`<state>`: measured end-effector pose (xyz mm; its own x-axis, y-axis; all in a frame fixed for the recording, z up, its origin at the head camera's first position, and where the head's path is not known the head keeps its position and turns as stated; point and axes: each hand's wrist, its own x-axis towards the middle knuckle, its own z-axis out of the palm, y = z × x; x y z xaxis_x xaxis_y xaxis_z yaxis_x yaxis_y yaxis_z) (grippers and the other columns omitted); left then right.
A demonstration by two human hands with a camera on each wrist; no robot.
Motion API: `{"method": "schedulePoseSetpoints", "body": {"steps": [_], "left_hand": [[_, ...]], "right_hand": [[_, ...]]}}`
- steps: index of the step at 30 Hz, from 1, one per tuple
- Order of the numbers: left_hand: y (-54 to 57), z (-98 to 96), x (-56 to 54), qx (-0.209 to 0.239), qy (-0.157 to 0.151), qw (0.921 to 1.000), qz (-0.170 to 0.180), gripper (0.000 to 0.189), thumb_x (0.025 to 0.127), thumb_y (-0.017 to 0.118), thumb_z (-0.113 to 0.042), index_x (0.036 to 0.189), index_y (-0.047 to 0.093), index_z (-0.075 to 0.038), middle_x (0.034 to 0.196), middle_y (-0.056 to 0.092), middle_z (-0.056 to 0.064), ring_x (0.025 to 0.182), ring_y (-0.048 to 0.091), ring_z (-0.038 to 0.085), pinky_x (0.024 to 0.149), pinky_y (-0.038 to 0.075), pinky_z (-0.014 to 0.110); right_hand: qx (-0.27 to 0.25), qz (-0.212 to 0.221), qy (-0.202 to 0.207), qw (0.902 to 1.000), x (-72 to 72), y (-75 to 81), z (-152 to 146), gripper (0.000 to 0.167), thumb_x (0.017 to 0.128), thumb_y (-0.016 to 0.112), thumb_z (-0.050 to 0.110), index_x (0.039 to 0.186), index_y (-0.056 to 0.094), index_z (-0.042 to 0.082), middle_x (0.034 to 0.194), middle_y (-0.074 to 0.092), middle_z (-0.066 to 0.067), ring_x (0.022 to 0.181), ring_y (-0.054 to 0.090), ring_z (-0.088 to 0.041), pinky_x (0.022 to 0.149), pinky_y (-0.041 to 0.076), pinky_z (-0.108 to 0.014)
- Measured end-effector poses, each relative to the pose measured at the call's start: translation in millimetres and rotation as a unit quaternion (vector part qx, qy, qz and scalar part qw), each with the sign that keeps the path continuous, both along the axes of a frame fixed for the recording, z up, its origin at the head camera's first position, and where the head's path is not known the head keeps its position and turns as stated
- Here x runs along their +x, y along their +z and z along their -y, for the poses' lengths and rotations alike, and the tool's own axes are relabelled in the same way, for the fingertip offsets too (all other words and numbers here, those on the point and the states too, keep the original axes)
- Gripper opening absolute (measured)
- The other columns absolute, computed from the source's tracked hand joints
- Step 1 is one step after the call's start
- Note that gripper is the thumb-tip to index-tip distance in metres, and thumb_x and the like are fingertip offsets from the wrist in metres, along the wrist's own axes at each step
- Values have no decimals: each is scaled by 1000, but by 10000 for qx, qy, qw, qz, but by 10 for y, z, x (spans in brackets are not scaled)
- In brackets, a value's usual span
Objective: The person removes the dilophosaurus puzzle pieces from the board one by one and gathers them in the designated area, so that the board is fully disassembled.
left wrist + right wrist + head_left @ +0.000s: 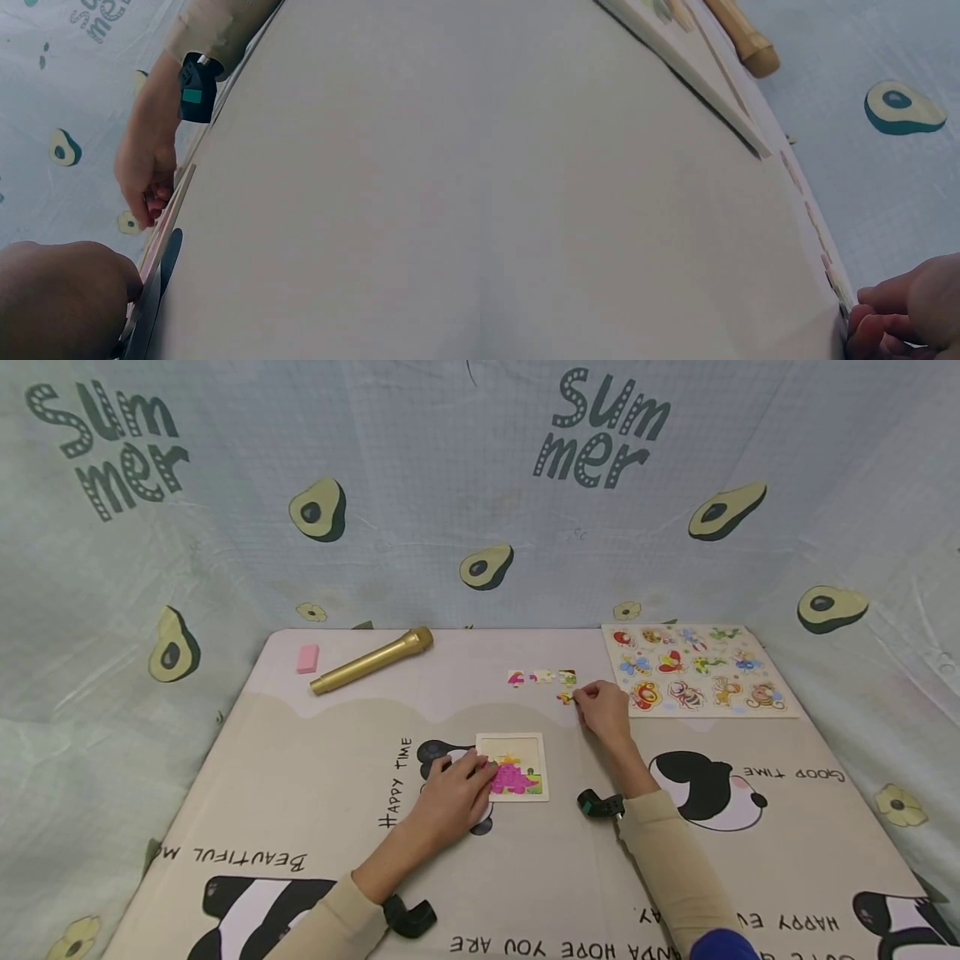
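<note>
A small square jigsaw puzzle in a pale frame lies on the table, a pink dinosaur picture partly filling it. My left hand rests on its left side, fingertips over the frame and the edge of the picture, which they partly hide. To the right and farther back, my right hand pinches a small yellow and red puzzle piece low over the table. Just behind it are loose puzzle pieces in a row: a pink and white one, a pale one and a green-edged one.
A board of colourful animal pictures lies at the back right, close beside my right hand. At the back left are a gold microphone and a pink block. A hanging cloth printed with avocados borders the table's far edge.
</note>
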<state>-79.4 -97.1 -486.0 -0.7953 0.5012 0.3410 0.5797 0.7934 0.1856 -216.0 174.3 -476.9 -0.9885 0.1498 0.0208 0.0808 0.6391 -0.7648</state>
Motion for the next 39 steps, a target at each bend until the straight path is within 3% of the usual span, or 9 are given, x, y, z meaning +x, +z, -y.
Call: {"method": "schedulePoseSetpoints", "body": {"steps": [8, 16, 28, 39], "left_hand": [[-6, 9, 9, 139, 49, 9999, -4, 30, 98, 62, -22, 124, 71, -12, 125, 69, 9, 122, 64, 24, 101, 47, 57], [-15, 14, 11, 343, 6, 9994, -81, 30, 96, 64, -21, 122, 72, -10, 125, 70, 10, 125, 63, 28, 100, 47, 58], [-34, 5, 8, 475, -36, 9987, -193, 29, 93, 68, -23, 118, 74, -9, 121, 71, 10, 122, 64, 29, 99, 47, 59], [-32, 2, 15, 423, 11, 9989, -207, 29, 94, 68, -24, 118, 74, -10, 121, 71, 9, 121, 65, 27, 99, 48, 58]], "right_hand": [[-51, 41, 58, 10000, 87, 67, -17, 32, 99, 58, 25, 108, 69, -3, 73, 64, -9, 50, 54, -10, 47, 45, -21], [-129, 117, 391, 9991, 201, 171, 36, 33, 100, 57, 26, 114, 67, -2, 86, 65, -14, 58, 57, -15, 52, 47, -22], [197, -264, 784, 9964, 342, 235, 150, 32, 97, 64, 29, 109, 67, -1, 87, 66, -14, 60, 59, -15, 54, 46, -22], [276, -60, 1474, 9887, 450, 237, 246, 40, 93, 70, 27, 121, 64, -1, 98, 64, -14, 86, 59, -23, 67, 49, -25]]}}
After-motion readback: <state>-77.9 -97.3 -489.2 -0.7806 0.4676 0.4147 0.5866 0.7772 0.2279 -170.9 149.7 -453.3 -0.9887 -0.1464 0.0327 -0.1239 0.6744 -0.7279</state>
